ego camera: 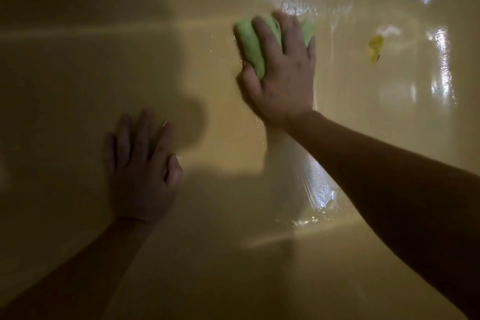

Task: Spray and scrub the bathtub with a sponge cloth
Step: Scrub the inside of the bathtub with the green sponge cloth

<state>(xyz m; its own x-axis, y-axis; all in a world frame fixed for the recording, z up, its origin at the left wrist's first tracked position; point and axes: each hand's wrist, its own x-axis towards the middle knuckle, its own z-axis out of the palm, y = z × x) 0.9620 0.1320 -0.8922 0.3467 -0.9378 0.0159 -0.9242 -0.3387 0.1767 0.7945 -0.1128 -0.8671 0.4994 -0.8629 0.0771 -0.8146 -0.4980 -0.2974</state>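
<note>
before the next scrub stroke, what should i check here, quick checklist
1. Right hand pressing the green sponge cloth against the bathtub: ok.
2. Left hand braced flat on the bathtub: ok.
3. Surface around the cloth wet: ok, a wet sheen shows.
4. Shadowed area left of the cloth wetted: cannot tell, too dark.
5. Stroke path to the right clear: not ok, a small yellow object lies there.
</note>
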